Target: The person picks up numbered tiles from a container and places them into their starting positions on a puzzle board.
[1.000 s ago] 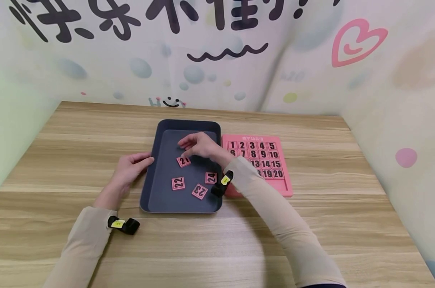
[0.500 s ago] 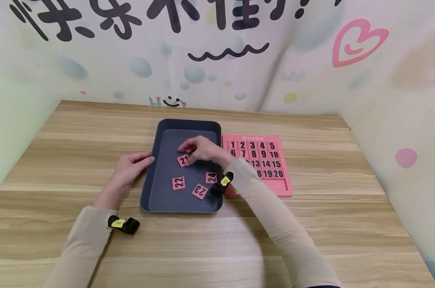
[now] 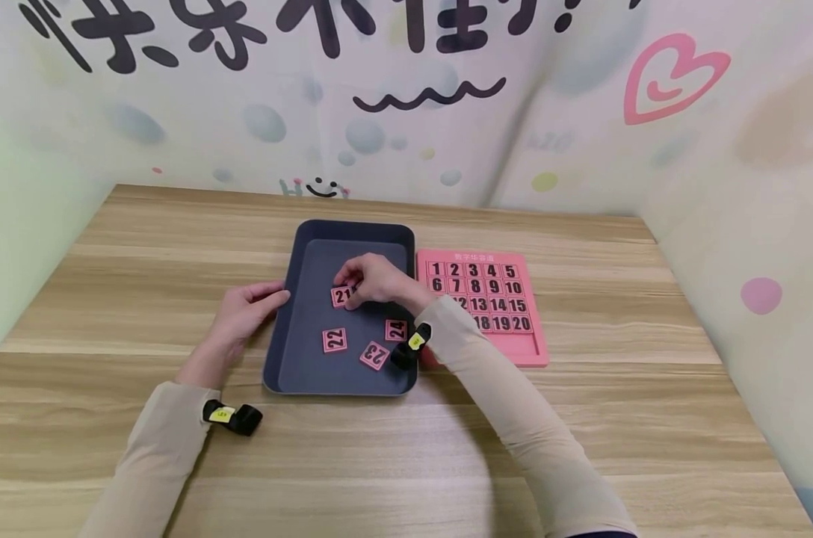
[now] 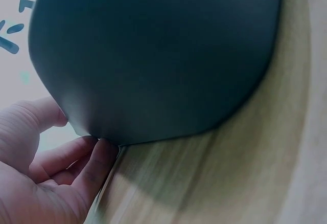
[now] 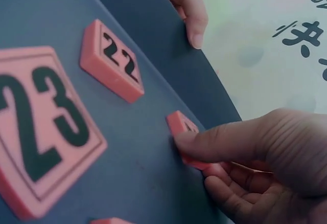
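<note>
My right hand (image 3: 381, 282) reaches into a dark blue tray (image 3: 299, 373) and pinches the pink number tile 21 (image 3: 340, 297) between thumb and fingers. The right wrist view shows the thumb lying over that tile (image 5: 176, 124), its number mostly covered. My left hand (image 3: 243, 314) holds the tray's left edge, thumb at the rim and fingers against the outer side (image 4: 92, 155). Nearer me in the tray lie tiles 22 (image 3: 335, 340), 23 (image 3: 375, 356) and 24 (image 3: 396, 329), turned at different angles.
Right beside the tray sits a pink sliding-number board (image 3: 530, 351) with rows of tiles up to 20 and a bare bottom row. My right forearm (image 3: 501, 381) passes over its left part. The wooden table (image 3: 615, 299) ends at a printed wall cloth (image 3: 245, 164).
My right thumb and fingers have closed onto tile 21, which has turned straighter. The left hand stays at the tray edge, and the other tiles keep their places.
</note>
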Motion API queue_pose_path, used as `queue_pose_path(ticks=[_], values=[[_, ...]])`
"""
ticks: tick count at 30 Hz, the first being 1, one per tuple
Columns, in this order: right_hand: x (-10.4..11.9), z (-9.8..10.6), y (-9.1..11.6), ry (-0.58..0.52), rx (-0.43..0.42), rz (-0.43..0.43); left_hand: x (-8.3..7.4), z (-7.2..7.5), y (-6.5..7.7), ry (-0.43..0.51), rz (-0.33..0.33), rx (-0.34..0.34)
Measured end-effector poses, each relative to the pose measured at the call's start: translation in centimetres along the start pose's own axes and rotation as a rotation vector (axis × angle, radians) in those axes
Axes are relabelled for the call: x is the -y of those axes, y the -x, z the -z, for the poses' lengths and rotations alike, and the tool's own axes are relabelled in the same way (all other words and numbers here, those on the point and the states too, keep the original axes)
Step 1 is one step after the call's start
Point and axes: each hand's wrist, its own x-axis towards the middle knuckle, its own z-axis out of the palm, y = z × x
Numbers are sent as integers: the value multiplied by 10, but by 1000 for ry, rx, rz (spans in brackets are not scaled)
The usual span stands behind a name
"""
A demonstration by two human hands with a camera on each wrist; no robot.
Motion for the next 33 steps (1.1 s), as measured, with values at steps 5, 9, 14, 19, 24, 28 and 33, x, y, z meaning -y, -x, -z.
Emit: queue_pose_path(ticks=[5, 9, 14, 19, 24, 28, 33], values=[[2, -2, -1, 21, -27, -13, -1, 0, 0, -3, 7, 5], [4, -1, -1, 14, -25, -22, -2, 1, 1, 1, 9, 6], [7, 2, 2, 20, -34, -8, -2, 1, 0, 6, 17, 5], [15, 8, 8, 16, -55, 7, 0, 1, 0, -2, 6, 2], [28, 21, 22, 58, -97, 70, 1, 1, 0, 2, -25, -6], [37, 31, 36, 95, -116, 118, 2, 2, 0, 6, -25, 1], [34, 40, 54, 120, -133, 157, 1, 1, 0, -4, -17, 2]])
